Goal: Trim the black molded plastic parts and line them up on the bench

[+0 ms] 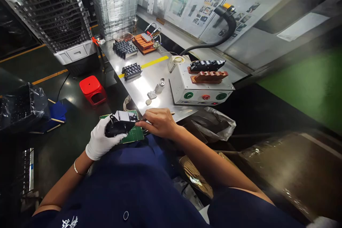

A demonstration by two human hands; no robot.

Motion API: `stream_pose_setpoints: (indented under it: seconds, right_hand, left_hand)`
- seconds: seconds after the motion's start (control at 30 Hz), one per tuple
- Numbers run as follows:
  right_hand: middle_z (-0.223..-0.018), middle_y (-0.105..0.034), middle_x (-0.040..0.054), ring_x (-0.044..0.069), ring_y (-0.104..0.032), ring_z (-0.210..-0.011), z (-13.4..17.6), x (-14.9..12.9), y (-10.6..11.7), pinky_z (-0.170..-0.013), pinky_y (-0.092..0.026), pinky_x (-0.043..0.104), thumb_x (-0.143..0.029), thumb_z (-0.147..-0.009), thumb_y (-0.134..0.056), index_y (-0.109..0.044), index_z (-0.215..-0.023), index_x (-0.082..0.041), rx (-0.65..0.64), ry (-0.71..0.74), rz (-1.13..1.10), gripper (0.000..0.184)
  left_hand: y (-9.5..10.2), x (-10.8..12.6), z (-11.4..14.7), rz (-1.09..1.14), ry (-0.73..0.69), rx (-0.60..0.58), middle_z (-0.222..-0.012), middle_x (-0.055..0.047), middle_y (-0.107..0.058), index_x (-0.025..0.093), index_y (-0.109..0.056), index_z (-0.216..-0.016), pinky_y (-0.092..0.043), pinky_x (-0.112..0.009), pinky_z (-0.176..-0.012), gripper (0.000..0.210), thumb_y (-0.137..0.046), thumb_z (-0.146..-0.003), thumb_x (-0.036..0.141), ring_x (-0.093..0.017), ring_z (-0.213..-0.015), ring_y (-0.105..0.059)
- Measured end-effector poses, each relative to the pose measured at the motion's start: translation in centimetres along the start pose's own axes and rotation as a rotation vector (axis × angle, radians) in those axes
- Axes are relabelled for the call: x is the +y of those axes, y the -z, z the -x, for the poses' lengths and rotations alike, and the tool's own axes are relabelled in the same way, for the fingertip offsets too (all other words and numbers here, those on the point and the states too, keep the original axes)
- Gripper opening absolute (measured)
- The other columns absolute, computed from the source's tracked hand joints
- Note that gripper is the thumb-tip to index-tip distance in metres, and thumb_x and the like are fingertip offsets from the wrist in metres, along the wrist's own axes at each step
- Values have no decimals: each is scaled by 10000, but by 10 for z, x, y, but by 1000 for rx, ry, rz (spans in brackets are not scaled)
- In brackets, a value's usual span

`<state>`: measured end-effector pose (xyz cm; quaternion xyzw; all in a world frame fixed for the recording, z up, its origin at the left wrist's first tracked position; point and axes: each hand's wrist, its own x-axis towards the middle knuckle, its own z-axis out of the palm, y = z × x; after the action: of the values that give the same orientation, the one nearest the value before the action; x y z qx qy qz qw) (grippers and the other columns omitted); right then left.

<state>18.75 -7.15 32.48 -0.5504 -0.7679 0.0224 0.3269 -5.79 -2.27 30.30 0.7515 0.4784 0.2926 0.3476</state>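
Note:
My left hand (100, 140), in a white glove, is closed around a black moulded plastic part (119, 127) with a light, shiny upper face. My bare right hand (160, 122) is closed on a slim hand tool (140, 120), whose dark tip meets the right edge of the part. Most of the tool is hidden in my fingers, so its exact kind is unclear. Beneath the part lies a green board or mat (135, 134). On the metal table (149, 69) ahead sit two groups of black moulded parts (132, 71).
A white control box (201, 91) with round buttons stands at the right, carrying a black part and a copper-coloured fixture (210, 77). An orange fixture (144, 42) and stacked clear trays (116, 10) are farther back. A red stool (93, 89) stands on the floor at left.

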Motion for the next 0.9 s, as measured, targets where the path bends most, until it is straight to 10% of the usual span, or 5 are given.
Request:
stream_pose_setpoints:
  seconds: [0.43, 0.9]
  right_hand:
    - [-531, -497, -15, 87, -436, -507, 6, -2, 7, -493, -251, 240, -489, -949, -439, -521, -580, -164, 43, 202, 2, 498]
    - [-523, -479, -22, 86, -422, -496, 12, -1, -1, -489, -269, 240, -495, -923, -491, -514, -579, -172, 57, 182, -95, 473]
  left_hand:
    - [-11, -9, 6, -39, -235, -99, -1167, -84, -669, 192, -486, -1273, -532, -392, -939, 756, -804, -608, 359, -247, -1069, -648]
    - [-8, 4, 3, 148, 11, -187, -1128, -80, -674, 174, -528, -1189, -524, -397, -925, 681, -793, -574, 302, -242, -1045, -646]
